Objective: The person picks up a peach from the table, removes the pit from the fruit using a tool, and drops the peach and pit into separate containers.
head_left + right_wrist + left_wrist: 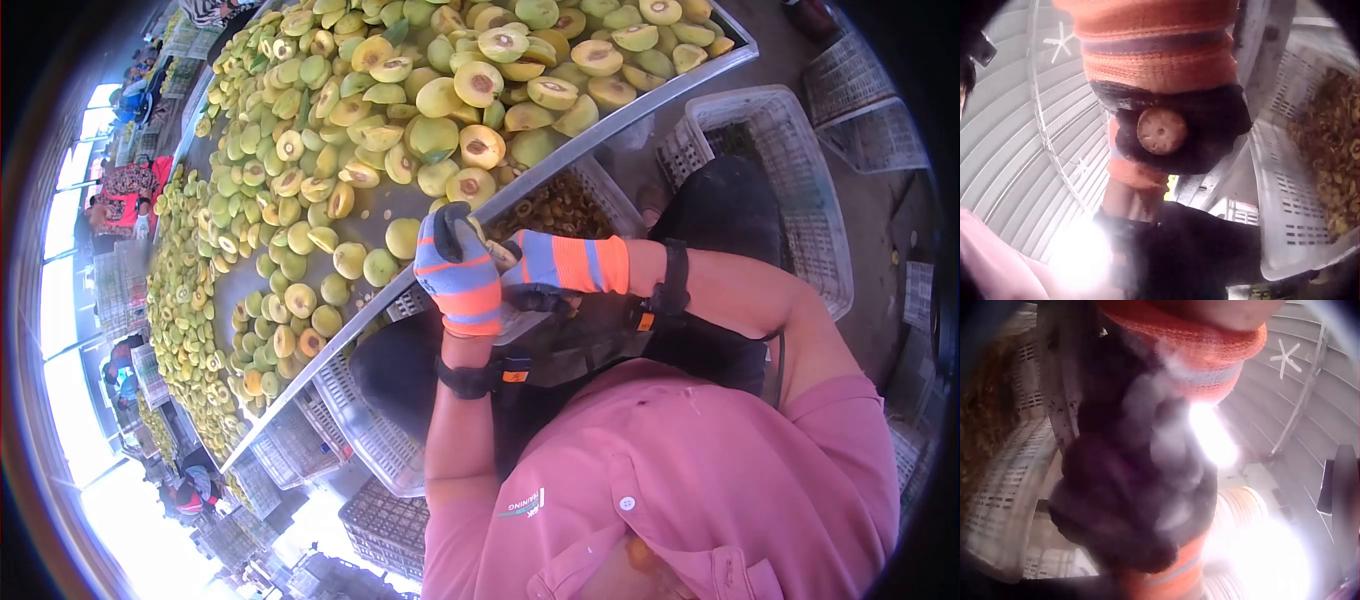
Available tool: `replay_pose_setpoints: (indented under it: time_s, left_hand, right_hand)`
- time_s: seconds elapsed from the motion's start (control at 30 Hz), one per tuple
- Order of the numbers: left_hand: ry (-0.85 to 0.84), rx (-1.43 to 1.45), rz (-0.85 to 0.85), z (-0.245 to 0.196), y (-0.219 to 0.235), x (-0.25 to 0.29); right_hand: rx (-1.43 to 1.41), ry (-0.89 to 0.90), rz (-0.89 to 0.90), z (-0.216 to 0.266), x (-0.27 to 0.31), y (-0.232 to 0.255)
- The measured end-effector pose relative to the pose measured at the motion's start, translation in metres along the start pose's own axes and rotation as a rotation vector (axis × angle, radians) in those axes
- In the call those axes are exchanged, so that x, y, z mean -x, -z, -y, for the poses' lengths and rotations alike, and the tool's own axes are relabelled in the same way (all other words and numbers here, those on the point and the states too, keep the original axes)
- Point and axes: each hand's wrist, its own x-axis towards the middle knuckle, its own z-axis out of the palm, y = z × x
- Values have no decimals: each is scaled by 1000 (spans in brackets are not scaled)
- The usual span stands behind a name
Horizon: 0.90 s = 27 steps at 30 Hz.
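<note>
Both hands wear orange and blue-grey gloves with black palms, and they meet at the table's near edge in the head view. My left hand [460, 275] has its fingers curled around a fruit piece [499, 256], which is mostly hidden between the hands. My right hand [565, 265] grips a tool by its handle [1161, 131], whose round brown butt shows at the black palm in the right wrist view. The tool's working end is hidden. In the left wrist view the black-palmed left glove [1141, 469] is blurred. Halved green-yellow fruits [470, 185] lie just beyond the hands.
A metal-edged table [620, 118] spreads forward, heaped with fruit halves. Below the hands stands a white crate [1279, 206] of brown scraps. Another white crate [830, 220] is at the right. Several people and stacked crates are at the far left.
</note>
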Motion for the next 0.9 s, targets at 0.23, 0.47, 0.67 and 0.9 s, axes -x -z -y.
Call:
replay_pose_setpoints:
  time_s: [0.23,0.47,0.67,0.9]
  left_hand:
    - [-227,-28,254,-6,20,-9]
    - [-238,181,82,-11,1,19]
    - [-335,63,231,-38,3,37]
    - [-393,-186,310,-59,5,48]
  right_hand:
    - [-192,355,380,-24,-1,20]
    - [154,117,-510,-21,17,-13]
    - [-296,0,-251,-15,60,-28]
    - [28,171,52,-45,67,-22]
